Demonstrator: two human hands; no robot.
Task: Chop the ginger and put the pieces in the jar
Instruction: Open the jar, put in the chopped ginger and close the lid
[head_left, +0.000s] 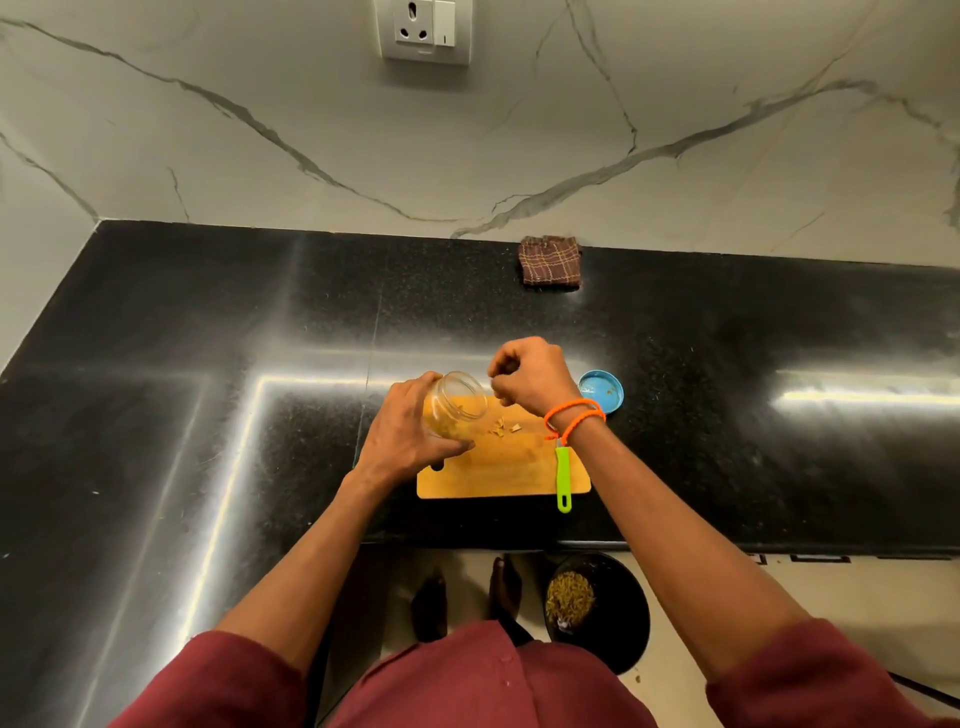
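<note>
My left hand (402, 434) grips a clear glass jar (457, 397), tilted with its mouth toward the right, above the left part of a wooden chopping board (498, 467). Some ginger pieces show through the jar's lower side. My right hand (527, 376), with orange threads at the wrist, hovers at the jar's mouth with its fingers pinched together; I cannot tell whether they hold ginger. A few chopped ginger pieces (504, 427) lie on the board just below the jar's mouth. A knife with a green handle (563, 478) rests on the board's right side, its blade hidden under my right wrist.
The jar's blue lid (602, 391) lies upturned on the black counter (208, 389) right of the board. A brown checked cloth (550, 261) sits by the marble wall. Below the counter edge, a black bin (597, 608) with peelings stands on the floor beside my feet.
</note>
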